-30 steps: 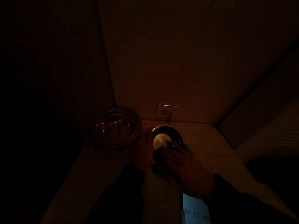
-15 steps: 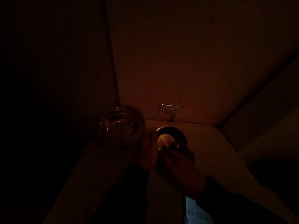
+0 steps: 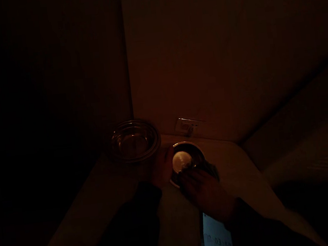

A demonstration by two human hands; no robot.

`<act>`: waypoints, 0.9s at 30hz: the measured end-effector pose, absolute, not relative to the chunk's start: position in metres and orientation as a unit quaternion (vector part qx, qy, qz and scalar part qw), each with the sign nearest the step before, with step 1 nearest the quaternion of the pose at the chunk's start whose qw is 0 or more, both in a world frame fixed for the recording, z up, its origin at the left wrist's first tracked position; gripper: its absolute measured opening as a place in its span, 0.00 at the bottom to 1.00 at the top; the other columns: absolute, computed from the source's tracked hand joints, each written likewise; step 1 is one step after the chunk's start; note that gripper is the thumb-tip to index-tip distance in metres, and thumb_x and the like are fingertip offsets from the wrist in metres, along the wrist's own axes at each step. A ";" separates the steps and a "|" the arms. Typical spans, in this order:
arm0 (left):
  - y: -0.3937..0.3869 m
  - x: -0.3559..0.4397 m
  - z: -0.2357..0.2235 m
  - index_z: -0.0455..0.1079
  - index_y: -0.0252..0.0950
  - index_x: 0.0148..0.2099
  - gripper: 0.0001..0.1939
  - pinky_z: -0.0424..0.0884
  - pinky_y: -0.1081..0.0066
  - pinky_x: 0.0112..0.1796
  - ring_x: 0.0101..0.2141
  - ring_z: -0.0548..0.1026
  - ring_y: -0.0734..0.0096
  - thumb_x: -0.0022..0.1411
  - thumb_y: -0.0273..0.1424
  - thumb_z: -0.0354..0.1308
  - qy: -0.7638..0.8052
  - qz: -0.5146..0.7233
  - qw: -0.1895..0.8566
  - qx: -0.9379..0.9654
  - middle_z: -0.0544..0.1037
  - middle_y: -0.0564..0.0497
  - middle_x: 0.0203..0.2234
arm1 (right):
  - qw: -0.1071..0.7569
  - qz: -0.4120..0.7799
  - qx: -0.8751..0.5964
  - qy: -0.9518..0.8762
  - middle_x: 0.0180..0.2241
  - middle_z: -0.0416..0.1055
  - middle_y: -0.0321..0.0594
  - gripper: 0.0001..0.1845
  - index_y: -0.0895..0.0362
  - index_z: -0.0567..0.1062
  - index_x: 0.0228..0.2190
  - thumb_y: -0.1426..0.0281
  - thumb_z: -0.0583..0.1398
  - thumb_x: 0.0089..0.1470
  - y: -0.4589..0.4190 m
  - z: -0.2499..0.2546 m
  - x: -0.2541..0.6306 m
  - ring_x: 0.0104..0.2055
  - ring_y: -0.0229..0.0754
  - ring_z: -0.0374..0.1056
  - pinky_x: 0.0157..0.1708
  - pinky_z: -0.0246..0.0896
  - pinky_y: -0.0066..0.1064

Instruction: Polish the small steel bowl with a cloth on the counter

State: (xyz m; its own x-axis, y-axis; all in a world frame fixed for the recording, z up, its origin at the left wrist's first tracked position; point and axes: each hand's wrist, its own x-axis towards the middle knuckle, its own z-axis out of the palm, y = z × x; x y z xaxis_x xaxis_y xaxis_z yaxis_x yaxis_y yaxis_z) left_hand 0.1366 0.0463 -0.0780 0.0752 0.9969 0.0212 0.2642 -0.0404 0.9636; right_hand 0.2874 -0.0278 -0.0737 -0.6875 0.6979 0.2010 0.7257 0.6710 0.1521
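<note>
1. Leftmost, nested metal bowls (image 3: 133,145), upright at the far left of the desk (image 3: 235,164); one inside another, presumably to save room.
2. Left hand (image 3: 161,170), just right of the nested bowls, fingers against the left rim of the small bowl (image 3: 192,151); likely a brace against sliding. Whether they pinch the rim, cannot tell; too dark.
3. Small bowl, upright on the desk between both hands, mouth up, bright base exposed; seemingly set so for reach from either side.
4. Wall socket (image 3: 187,127), just behind the small bowl.
5. Right hand (image 3: 205,188), over the bowl's near edge, fingers pressed on a dark cloth (image 3: 212,169), apparently to keep it against the metal; whether curled around it, cannot tell.
6. Phone (image 3: 216,235), screen lit with timer digits, partly under the right sleeve (image 3: 248,216); perhaps placed near for easy reading.
</note>
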 end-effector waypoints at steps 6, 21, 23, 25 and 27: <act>0.050 0.128 -0.085 0.73 0.37 0.43 0.20 0.66 0.65 0.48 0.42 0.75 0.64 0.63 0.39 0.42 0.533 0.436 0.416 0.594 0.79 0.46 0.39 | 0.106 -0.131 -0.396 -0.902 0.42 0.74 0.48 0.15 0.63 0.69 0.47 0.78 0.54 0.57 -0.028 -0.080 0.272 0.43 0.48 0.69 0.44 0.65 0.40; 0.040 0.138 -0.093 0.61 0.35 0.58 0.24 0.58 0.65 0.57 0.57 0.64 0.68 0.66 0.38 0.38 0.466 0.431 0.458 0.623 0.67 0.45 0.57 | 0.152 -0.055 -0.448 -0.879 0.51 0.68 0.51 0.21 0.63 0.65 0.53 0.72 0.55 0.59 -0.018 -0.083 0.268 0.52 0.49 0.65 0.48 0.64 0.42; 0.042 0.137 -0.093 0.63 0.34 0.57 0.23 0.58 0.66 0.57 0.57 0.64 0.68 0.66 0.38 0.39 0.475 0.440 0.451 0.615 0.68 0.44 0.56 | 0.111 -0.064 -0.448 -0.885 0.53 0.67 0.50 0.22 0.63 0.65 0.54 0.72 0.55 0.58 -0.022 -0.081 0.277 0.53 0.52 0.63 0.50 0.61 0.47; 0.042 0.138 -0.092 0.65 0.34 0.55 0.23 0.59 0.66 0.57 0.56 0.66 0.68 0.66 0.38 0.39 0.476 0.445 0.445 0.615 0.69 0.44 0.55 | 0.076 -0.072 -0.445 -0.889 0.53 0.66 0.48 0.22 0.62 0.66 0.53 0.72 0.56 0.58 -0.027 -0.077 0.290 0.53 0.53 0.63 0.51 0.57 0.50; 0.041 0.140 -0.091 0.67 0.34 0.54 0.23 0.60 0.67 0.56 0.54 0.68 0.67 0.66 0.38 0.39 0.475 0.441 0.437 0.623 0.71 0.44 0.53 | 0.048 -0.073 -0.440 -0.894 0.53 0.67 0.47 0.22 0.61 0.67 0.53 0.71 0.57 0.56 -0.030 -0.072 0.301 0.52 0.53 0.63 0.50 0.56 0.50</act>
State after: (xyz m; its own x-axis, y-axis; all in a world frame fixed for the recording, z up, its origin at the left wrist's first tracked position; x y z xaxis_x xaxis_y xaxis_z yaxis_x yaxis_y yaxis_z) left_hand 0.1398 0.0405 -0.0910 0.1594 0.9781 0.1338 0.2071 -0.1657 0.9642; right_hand 0.3014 -0.0303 -0.0716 -0.6085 0.7794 0.1494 0.7933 0.6026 0.0876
